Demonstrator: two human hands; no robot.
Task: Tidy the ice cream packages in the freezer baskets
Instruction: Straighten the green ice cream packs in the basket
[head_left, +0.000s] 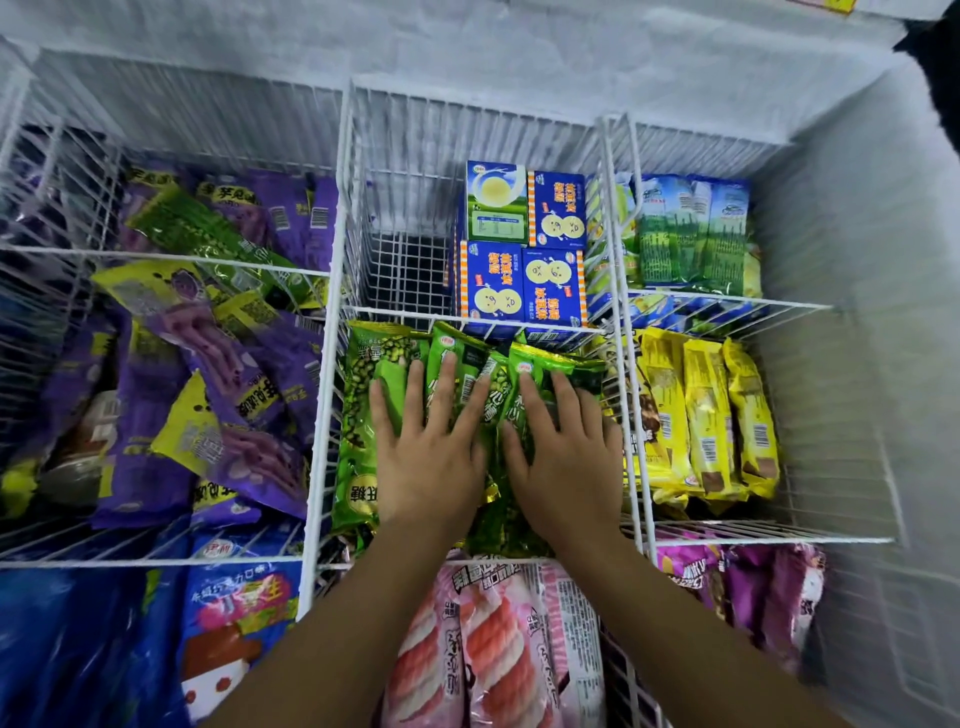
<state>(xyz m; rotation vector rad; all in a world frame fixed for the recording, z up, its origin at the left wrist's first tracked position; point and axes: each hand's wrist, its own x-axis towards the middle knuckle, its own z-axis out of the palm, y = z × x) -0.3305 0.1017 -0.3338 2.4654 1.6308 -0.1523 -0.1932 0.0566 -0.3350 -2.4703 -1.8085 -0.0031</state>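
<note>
Green ice cream packages (363, 395) fill the middle compartment of the centre wire basket (332, 322). My left hand (428, 447) lies flat on them with fingers spread, palm down. My right hand (563, 452) rests flat beside it on the same green packages, fingers also spread. Neither hand grips a package. Blue boxes (519, 249) stand in the compartment behind, at its right side.
Purple and green-yellow packages (218, 364) lie jumbled in the left basket. Yellow packages (711, 415) stand in a row in the right basket, green-blue ones (691, 228) behind them. Pink packages (493, 649) and blue ones (239, 603) lie nearest me. Frosted freezer walls (852, 260) surround the baskets.
</note>
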